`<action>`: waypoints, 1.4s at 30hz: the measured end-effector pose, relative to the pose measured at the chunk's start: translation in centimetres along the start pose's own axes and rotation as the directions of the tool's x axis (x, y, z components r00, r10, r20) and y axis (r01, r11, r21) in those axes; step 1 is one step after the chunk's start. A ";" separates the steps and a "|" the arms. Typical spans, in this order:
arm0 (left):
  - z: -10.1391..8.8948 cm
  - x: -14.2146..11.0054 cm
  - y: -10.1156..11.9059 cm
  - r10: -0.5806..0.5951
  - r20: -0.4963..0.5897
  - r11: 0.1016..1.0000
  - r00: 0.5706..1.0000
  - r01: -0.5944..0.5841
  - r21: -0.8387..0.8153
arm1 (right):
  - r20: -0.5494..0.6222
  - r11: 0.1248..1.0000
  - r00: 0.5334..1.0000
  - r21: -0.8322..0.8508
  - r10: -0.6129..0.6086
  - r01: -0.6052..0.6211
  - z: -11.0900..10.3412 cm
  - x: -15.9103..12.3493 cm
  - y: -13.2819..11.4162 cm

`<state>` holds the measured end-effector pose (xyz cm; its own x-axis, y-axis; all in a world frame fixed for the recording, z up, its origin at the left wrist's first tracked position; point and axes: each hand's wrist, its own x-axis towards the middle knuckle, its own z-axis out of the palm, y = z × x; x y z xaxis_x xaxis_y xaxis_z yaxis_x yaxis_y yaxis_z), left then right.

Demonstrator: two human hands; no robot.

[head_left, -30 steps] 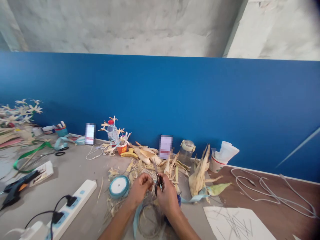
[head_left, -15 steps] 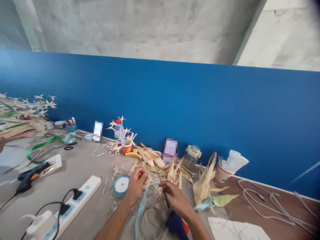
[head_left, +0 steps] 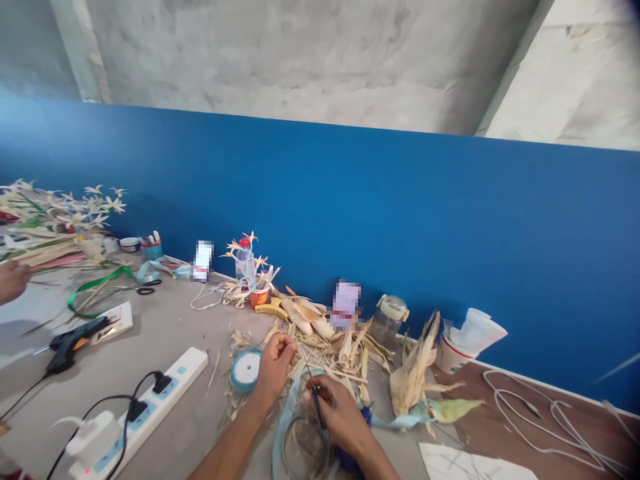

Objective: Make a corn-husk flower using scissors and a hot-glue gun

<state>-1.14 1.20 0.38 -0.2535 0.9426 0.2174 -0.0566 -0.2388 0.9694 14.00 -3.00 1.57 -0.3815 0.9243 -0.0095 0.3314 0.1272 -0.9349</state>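
Note:
My left hand (head_left: pixel 278 363) is raised over the table, fingertips pinched together; whatever is between them is too small to make out. In my right hand (head_left: pixel 336 407) is a slim black-handled tool (head_left: pixel 316 397) with a thin metal tip pointing up toward the left fingertips. Beside my left wrist lies a spool of light blue ribbon (head_left: pixel 246 371). A light blue ribbon strip (head_left: pixel 284 421) runs down between my forearms, near a coil of thin wire (head_left: pixel 303 448). Dry husk scraps (head_left: pixel 320 357) lie around and behind both hands. A dark blue object, partly hidden, sits under my right wrist.
A white power strip (head_left: pixel 165 393) with plugs and a black glue gun (head_left: pixel 67 347) lie left. Behind stand a cup with husk flowers (head_left: pixel 260 295), a lidded jar (head_left: pixel 390 317) and a paper cup (head_left: pixel 453 353). Right is a husk bundle (head_left: pixel 407 380). Another person's hand (head_left: pixel 13 281) shows far left.
The view has shifted slightly, moving the scene right. My right hand has moved left and a little lower, bringing the tool's tip close to my left fingertips. The other person's hand shows more.

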 end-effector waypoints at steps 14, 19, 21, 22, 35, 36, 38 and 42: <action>0.2 -0.1 -0.4 0.001 0.019 1.000 1.000 -0.001 -0.001 | -0.020 0.998 0.999 0.052 -0.025 0.026 0.4 0.1 -0.2; 0.2 -0.1 -0.3 -0.015 0.003 1.000 1.000 0.015 -0.014 | -0.012 0.999 0.999 0.042 -0.030 0.031 0.5 0.1 -0.2; 0.2 0.0 -0.3 -0.021 0.005 1.000 1.000 0.021 -0.021 | -0.007 0.998 1.000 0.048 -0.030 0.031 0.6 0.1 -0.2; 0.1 0.0 -0.3 -0.024 0.007 0.999 1.000 0.024 -0.025 | -0.004 0.998 1.000 0.051 -0.031 0.031 0.6 0.1 -0.1; -0.2 0.3 0.0 -0.082 0.013 0.994 0.997 0.083 -0.078 | 0.007 0.996 1.000 0.084 0.006 -0.006 0.6 0.0 -0.9; -0.3 0.4 -0.1 -0.075 0.012 0.995 0.997 0.076 -0.070 | 0.014 0.997 1.000 0.081 0.011 -0.012 0.6 0.0 -0.9; -0.4 0.5 -0.2 -0.058 0.017 0.997 0.998 0.059 -0.053 | 0.027 0.997 0.999 0.076 0.025 -0.027 0.7 0.0 -0.9; -0.5 0.5 -0.4 -0.016 0.036 1.000 0.999 0.017 -0.026 | 0.026 0.997 0.999 0.065 0.029 -0.030 0.7 0.0 -0.6</action>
<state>-1.74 1.65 0.03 -0.2172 0.9542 0.2056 -0.0857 -0.2285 0.9698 13.17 -3.31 1.92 -0.3945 0.9178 -0.0455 0.2858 0.0754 -0.9553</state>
